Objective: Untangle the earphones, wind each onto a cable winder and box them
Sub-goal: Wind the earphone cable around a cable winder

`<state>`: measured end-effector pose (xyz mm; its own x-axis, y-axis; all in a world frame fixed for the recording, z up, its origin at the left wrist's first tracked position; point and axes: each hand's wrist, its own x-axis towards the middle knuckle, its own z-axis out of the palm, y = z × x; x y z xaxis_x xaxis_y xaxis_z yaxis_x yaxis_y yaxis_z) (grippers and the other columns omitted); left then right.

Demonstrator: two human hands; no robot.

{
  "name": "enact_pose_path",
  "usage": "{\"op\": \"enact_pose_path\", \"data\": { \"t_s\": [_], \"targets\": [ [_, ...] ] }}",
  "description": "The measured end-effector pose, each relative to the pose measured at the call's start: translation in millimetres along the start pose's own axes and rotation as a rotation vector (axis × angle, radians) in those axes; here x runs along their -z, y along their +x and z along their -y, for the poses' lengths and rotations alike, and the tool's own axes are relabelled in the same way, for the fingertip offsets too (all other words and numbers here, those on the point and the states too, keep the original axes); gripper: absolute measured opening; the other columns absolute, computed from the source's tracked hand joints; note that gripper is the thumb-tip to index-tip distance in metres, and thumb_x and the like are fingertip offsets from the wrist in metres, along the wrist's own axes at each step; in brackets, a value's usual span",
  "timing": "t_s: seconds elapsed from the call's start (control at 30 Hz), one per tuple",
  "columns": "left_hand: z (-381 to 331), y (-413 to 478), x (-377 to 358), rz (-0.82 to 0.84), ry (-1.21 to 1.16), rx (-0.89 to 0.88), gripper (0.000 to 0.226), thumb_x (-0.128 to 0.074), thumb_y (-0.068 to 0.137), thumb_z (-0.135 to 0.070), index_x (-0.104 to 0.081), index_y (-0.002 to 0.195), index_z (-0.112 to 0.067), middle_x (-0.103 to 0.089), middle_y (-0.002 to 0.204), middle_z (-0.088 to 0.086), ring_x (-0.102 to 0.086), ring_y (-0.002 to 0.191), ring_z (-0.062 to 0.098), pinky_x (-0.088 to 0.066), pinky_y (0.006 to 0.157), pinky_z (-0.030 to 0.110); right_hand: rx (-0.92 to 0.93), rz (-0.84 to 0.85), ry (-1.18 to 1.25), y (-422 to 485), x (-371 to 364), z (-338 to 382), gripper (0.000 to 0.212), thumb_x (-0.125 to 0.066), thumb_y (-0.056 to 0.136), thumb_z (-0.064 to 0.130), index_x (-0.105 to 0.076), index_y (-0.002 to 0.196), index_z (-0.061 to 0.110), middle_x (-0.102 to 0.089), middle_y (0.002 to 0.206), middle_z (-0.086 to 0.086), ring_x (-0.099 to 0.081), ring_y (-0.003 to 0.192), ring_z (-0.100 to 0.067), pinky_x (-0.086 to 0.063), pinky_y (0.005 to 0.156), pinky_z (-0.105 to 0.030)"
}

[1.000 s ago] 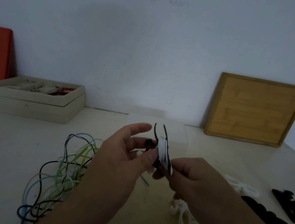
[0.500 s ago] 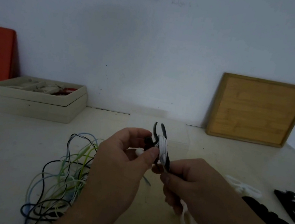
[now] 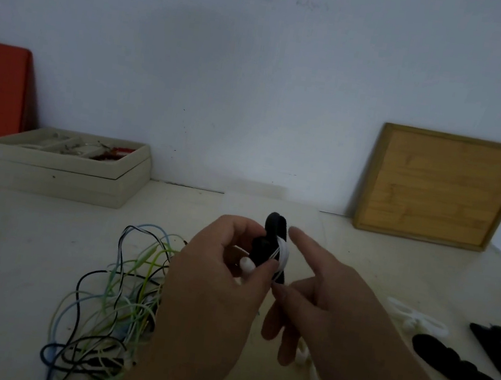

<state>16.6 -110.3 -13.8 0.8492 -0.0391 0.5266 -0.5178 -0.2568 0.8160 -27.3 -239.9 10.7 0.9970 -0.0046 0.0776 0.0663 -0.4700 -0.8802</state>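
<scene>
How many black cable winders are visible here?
3. One black winder in the left hand, wound with white cable; nearer winder and farther winder on the table, far right. Others may be hidden.

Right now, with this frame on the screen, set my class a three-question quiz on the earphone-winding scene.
1. True or false: the tangled earphones lie on the person's right.
2. The cable wound on the black winder in the left hand is: A white, B green, C blue.
3. What leans on the wall, right of the box?

Key: 1 false, they lie on the left. 2 A. 3 the wooden tray.
</scene>
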Motion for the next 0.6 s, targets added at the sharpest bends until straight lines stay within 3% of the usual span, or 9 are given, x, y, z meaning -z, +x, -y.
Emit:
{"op": "enact_pose_path", "data": {
  "t_s": [0.1,0.2,0.37,0.43,0.5,0.6],
  "targets": [
    [0,0,0,0.024,0.077,-0.019,0.012,-0.075,0.082,-0.035,-0.064,0.087,-0.036,-0.068,0.079,-0.015,-0.065,0.075,0.004,-0.052,0.064,0.021,0.067,-0.069,-0.020,-3,3,3,0.063,-0.047,0.101,0.010,-0.023,0.148,0.044,-0.072,0.068,0.001,-0.065,0.048,-0.015,-0.049,0.053,-0.019],
    [1,3,2,0.045,-0.087,0.102,0.018,-0.079,0.079,-0.018,-0.068,0.085,-0.030,-0.072,0.079,-0.014,-0.068,0.070,0.007,-0.054,0.059,0.017,0.093,-0.123,-0.007,-3,11,3,0.053,-0.045,0.100,0.007,-0.040,0.139,0.042,-0.071,0.068,-0.003,-0.065,0.050,-0.017,-0.049,0.054,-0.019],
    [2,8,4,0.065,-0.272,0.219,0.018,-0.075,0.081,-0.009,-0.069,0.093,-0.022,-0.075,0.085,-0.008,-0.072,0.072,0.012,-0.061,0.067,0.026,0.085,-0.243,0.014,2,14,-4,0.018,-0.054,0.096,0.014,-0.064,0.098,0.030,-0.069,0.064,-0.001,-0.065,0.050,-0.014,-0.046,0.049,-0.015],
    [0,9,4,0.063,-0.335,0.242,0.018,-0.074,0.082,-0.006,-0.068,0.095,-0.018,-0.075,0.085,-0.006,-0.073,0.071,0.011,-0.059,0.063,0.022,0.058,-0.290,0.044,5,14,-8,0.015,-0.057,0.094,0.019,-0.067,0.087,0.026,-0.067,0.064,0.003,-0.064,0.054,-0.011,-0.047,0.051,-0.017],
    [-1,10,5,0.061,-0.405,0.263,0.017,-0.073,0.082,-0.005,-0.068,0.095,-0.016,-0.075,0.085,-0.004,-0.073,0.070,0.012,-0.057,0.061,0.019,-0.017,-0.283,0.078,8,14,-12,0.017,-0.055,0.095,0.022,-0.069,0.086,0.024,-0.065,0.064,0.004,-0.064,0.059,-0.010,-0.055,0.058,-0.024],
    [0,11,5,0.066,-0.447,0.275,0.017,-0.072,0.083,-0.005,-0.069,0.093,-0.018,-0.075,0.083,-0.003,-0.071,0.066,0.011,-0.058,0.063,0.022,-0.108,-0.210,0.205,10,11,-14,0.018,-0.049,0.100,0.018,-0.066,0.102,0.023,-0.068,0.068,-0.003,-0.067,0.061,-0.017,-0.061,0.064,-0.037]
  ]
}}
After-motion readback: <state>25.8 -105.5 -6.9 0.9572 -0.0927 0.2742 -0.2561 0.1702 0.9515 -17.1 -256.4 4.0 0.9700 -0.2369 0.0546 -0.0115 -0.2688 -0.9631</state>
